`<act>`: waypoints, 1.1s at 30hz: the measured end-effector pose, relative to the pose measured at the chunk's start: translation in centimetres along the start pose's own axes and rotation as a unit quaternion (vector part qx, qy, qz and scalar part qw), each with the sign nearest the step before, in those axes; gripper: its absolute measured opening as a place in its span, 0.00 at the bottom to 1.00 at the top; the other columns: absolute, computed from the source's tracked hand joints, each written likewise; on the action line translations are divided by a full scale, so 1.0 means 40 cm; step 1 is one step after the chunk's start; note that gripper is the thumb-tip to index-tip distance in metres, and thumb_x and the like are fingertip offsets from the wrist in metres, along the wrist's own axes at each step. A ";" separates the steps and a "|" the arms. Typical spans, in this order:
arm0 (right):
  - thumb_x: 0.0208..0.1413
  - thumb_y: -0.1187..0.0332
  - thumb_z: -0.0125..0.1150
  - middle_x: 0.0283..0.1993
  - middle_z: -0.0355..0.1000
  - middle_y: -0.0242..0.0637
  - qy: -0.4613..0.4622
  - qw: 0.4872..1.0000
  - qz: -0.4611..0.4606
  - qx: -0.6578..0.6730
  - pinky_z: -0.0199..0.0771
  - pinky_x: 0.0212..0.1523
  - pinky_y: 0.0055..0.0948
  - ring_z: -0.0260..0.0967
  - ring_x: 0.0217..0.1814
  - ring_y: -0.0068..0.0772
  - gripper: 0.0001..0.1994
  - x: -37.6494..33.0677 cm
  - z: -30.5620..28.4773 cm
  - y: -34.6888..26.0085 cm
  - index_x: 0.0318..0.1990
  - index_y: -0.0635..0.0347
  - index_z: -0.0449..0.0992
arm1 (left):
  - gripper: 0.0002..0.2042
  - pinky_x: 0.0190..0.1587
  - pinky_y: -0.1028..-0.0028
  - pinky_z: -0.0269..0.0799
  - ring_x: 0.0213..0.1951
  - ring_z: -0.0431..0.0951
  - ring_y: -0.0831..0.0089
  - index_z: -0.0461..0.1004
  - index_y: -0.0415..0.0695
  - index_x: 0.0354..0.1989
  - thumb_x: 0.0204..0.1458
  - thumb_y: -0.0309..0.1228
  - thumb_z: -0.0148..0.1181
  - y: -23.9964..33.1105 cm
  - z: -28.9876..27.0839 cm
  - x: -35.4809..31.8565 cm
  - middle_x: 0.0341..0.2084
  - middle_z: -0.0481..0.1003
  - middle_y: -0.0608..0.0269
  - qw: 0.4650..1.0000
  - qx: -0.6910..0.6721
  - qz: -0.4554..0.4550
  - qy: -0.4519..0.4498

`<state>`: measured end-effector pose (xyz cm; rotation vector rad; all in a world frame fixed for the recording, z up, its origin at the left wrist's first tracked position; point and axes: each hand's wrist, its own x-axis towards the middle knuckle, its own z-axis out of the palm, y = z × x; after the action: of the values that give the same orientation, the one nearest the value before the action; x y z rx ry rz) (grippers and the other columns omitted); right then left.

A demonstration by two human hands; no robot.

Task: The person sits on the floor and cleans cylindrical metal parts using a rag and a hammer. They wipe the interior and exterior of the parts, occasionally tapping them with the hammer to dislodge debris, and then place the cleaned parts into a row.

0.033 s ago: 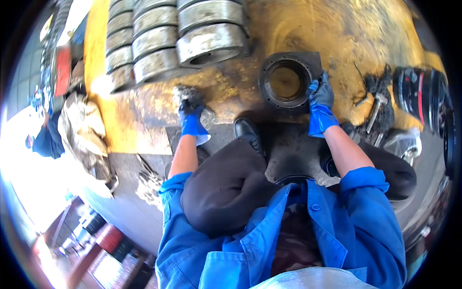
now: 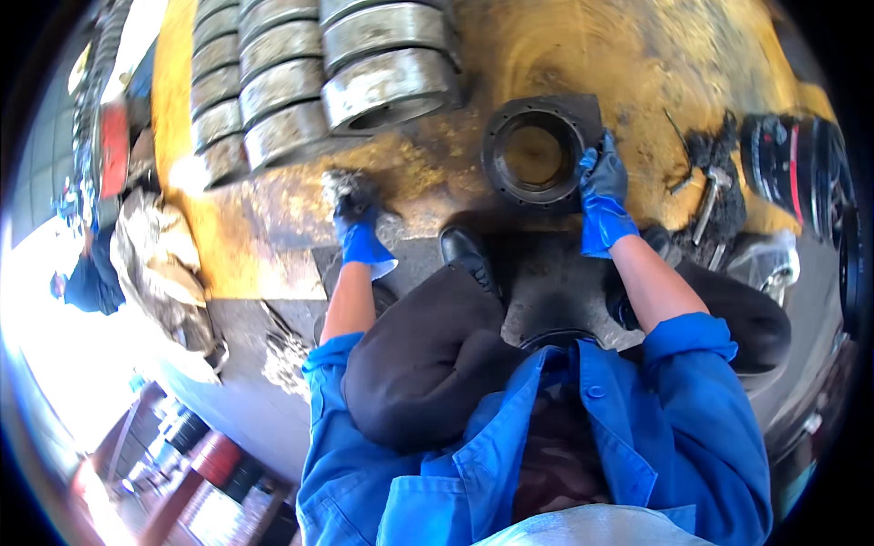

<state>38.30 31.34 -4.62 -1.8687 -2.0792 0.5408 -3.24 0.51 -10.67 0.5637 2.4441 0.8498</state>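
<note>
The fingers of the gloved left hand [image 2: 356, 218] are curled closed around a grey wad [image 2: 340, 185]; those of the gloved right hand [image 2: 604, 187] grip the right edge of a dark flanged housing [image 2: 497, 164] on the stained yellow table [image 2: 637, 55]. Metal rings [image 2: 390, 88] stand in rows beyond the left hand.

This was a workshop. Fat metal rings [image 2: 387, 86] sat in rows on a stained yellow worktop [image 2: 674, 45], near a metal tool [image 2: 706, 215].
</note>
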 end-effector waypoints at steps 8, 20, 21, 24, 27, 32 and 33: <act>0.61 0.60 0.49 0.54 0.72 0.58 -0.099 0.990 0.081 0.059 0.71 0.55 0.50 0.71 0.54 0.60 0.26 0.019 -0.058 -0.050 0.66 0.56 0.63 | 0.23 0.46 0.74 0.76 0.44 0.78 0.72 0.72 0.38 0.56 0.48 0.18 0.64 0.159 -0.130 0.014 0.46 0.78 0.57 0.981 -0.150 -0.087 -0.085; 0.55 0.58 0.57 0.45 0.76 0.52 0.065 0.992 -0.009 0.106 0.74 0.46 0.52 0.73 0.45 0.60 0.27 -0.003 0.011 0.037 0.62 0.54 0.66 | 0.18 0.59 0.53 0.65 0.66 0.62 0.55 0.77 0.54 0.49 0.47 0.30 0.56 0.928 0.360 -0.176 0.69 0.57 0.59 0.516 0.440 0.611 -0.408; 0.55 0.60 0.57 0.45 0.76 0.51 0.034 0.992 -0.004 0.124 0.74 0.45 0.52 0.73 0.45 0.59 0.27 0.001 -0.030 -0.013 0.62 0.55 0.67 | 0.16 0.56 0.55 0.68 0.59 0.68 0.53 0.78 0.50 0.48 0.51 0.35 0.54 0.860 0.397 -0.146 0.63 0.64 0.56 0.566 0.422 0.614 -0.352; 0.54 0.62 0.56 0.45 0.75 0.52 -0.005 0.992 0.014 0.126 0.73 0.45 0.51 0.73 0.44 0.59 0.27 0.011 -0.085 -0.006 0.62 0.56 0.66 | 0.12 0.52 0.59 0.73 0.52 0.77 0.56 0.82 0.52 0.40 0.51 0.39 0.59 0.843 0.515 -0.180 0.49 0.78 0.56 0.564 0.594 0.359 -0.447; 0.54 0.64 0.55 0.47 0.74 0.55 -0.037 0.990 0.022 0.136 0.73 0.47 0.51 0.72 0.46 0.61 0.27 0.027 -0.111 -0.016 0.63 0.60 0.65 | 0.12 0.47 0.60 0.76 0.44 0.81 0.54 0.83 0.49 0.37 0.51 0.42 0.60 0.767 0.586 -0.205 0.38 0.81 0.51 0.706 0.487 0.308 -0.412; 0.55 0.64 0.53 0.48 0.74 0.57 -0.032 0.989 0.009 0.145 0.73 0.48 0.51 0.72 0.46 0.63 0.28 0.033 -0.074 -0.016 0.64 0.63 0.64 | 0.14 0.37 0.56 0.75 0.34 0.80 0.53 0.81 0.45 0.34 0.58 0.38 0.49 0.694 0.629 -0.203 0.30 0.80 0.51 0.856 0.258 0.330 -0.303; 0.54 0.64 0.55 0.46 0.75 0.54 -0.006 0.990 0.003 0.144 0.73 0.46 0.51 0.72 0.44 0.61 0.28 0.030 -0.059 0.009 0.64 0.60 0.64 | 0.13 0.38 0.59 0.74 0.35 0.79 0.56 0.81 0.45 0.36 0.58 0.35 0.49 0.750 0.634 -0.228 0.31 0.80 0.54 0.739 0.394 0.459 -0.295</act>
<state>39.57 32.76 -2.72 -1.7087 -1.8851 0.8090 24.89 28.94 -5.55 2.0779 1.7069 -0.1971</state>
